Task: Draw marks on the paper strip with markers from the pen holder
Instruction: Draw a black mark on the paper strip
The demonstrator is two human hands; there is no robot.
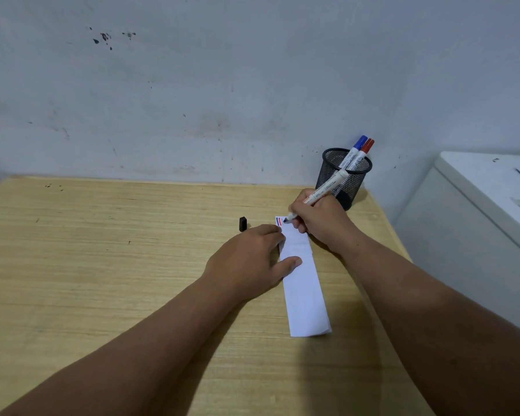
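Pen holder (344, 175) behind paper strip (303, 289).

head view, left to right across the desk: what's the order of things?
black marker cap → left hand pressing the paper strip → right hand with the marker → mesh pen holder holding blue-capped marker and red-capped marker → white cabinet.

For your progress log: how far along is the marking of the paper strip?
Done: blue and red marks sit at the far end of the paper strip. In hand: the right hand draws with the uncapped marker; the left hand pins the strip. Left: recapping with the black cap.
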